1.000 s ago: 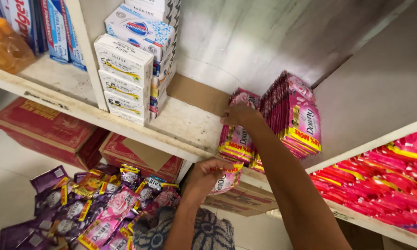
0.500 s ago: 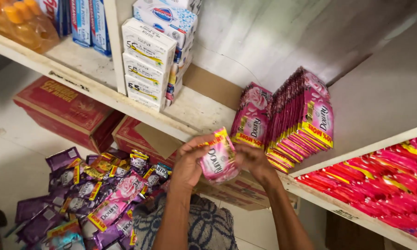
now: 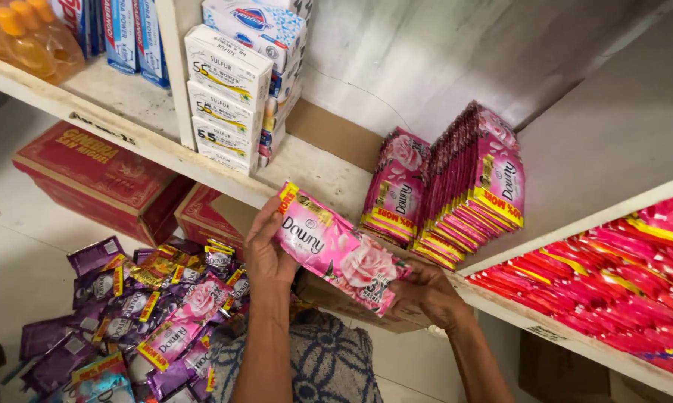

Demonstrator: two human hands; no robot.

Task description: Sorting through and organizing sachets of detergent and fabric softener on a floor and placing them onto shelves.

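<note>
Both hands hold a bundle of pink sachets with a rose picture, level in front of the white shelf. My left hand grips its left end and my right hand supports its right end from below. Just beyond, standing rows of the same pink sachets lean on the shelf, about a hand's width from the bundle.
White boxes are stacked on the shelf at left, with blue cartons and orange bottles further left. Red sachets fill the right shelf. Below lie red cardboard boxes and a heap of purple and pink sachets.
My right hand left the standing sachets on the shelf and came down. Both hands now hold one pink bundle flat in front of the shelf, turned from upright to level.
</note>
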